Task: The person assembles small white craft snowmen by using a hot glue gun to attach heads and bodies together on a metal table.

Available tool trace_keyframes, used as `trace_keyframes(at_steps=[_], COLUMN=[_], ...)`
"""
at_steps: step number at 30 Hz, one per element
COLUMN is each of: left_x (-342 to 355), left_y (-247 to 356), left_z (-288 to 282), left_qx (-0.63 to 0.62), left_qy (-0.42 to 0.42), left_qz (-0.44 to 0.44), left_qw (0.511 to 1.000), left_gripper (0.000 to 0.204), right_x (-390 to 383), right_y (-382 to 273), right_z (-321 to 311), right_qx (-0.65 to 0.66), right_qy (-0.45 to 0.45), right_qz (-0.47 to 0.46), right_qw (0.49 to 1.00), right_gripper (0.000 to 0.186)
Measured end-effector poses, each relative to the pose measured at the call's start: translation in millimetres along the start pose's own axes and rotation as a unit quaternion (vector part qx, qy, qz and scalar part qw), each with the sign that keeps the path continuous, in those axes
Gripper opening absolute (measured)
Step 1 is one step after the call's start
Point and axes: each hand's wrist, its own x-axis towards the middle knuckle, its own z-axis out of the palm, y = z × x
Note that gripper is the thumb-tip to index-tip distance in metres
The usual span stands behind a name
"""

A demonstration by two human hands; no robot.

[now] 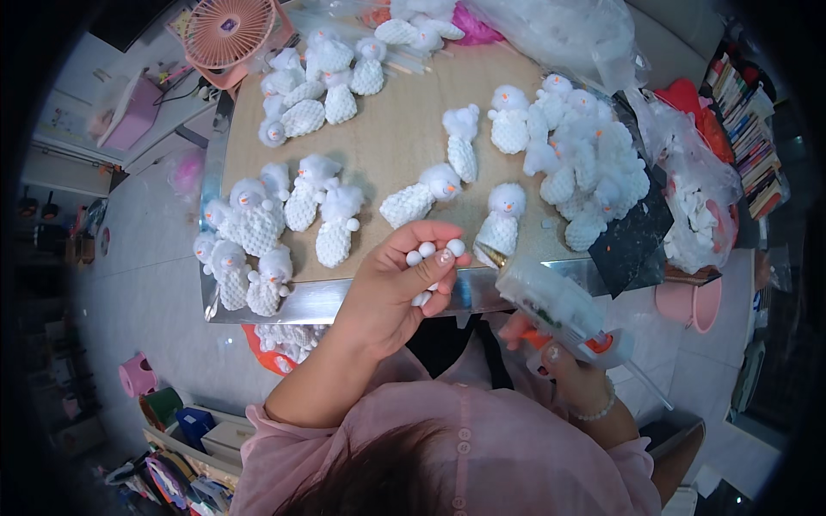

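My left hand [400,279] is closed around several small white balls [428,249], with one ball pinched between thumb and forefinger. In my right hand [559,361] is a glue gun [551,297] with a clear body and an orange trigger. A glue stick [647,383] juts from its rear. Its brass nozzle [492,254] points left, near the base of a white snowman doll [502,219] at the table's near edge. Another snowman doll [422,194] lies on its side just beyond my left hand.
More snowman dolls are grouped at the left [249,219], back left [323,73] and right [589,155] of the table [387,112]. A pink fan [228,34] stands at the back left corner. Plastic bags [559,34] lie at the back. A pink bin [693,303] is on the floor right.
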Motion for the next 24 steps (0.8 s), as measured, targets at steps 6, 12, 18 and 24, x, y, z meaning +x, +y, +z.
trace_keyframes(at_steps=[6,12,18,24], left_x=[3,2,3,25], left_y=[-2,-4,-3,-9], left_z=[2,4,2,7], left_qx=[0.024,0.027,0.05,0.386], left_qy=[-0.012,-0.004,-0.004,0.117], left_qz=[0.022,0.025,0.043,0.164], left_qw=[0.999,0.999,0.998,0.9], left_gripper=[0.013,0.012,0.011,0.01], right_x=[-5,-3,-3,23], right_y=[-1,0,1,14], right_z=[-5,-8,-8,-11], right_qx=[-0.092,-0.093,-0.062,-0.013], right_qy=[0.0,0.011,0.083,0.124], right_qz=[0.025,0.025,0.05,-0.086], right_qw=[0.995,0.995,0.993,0.989], right_gripper=[0.054,0.054,0.03,0.034])
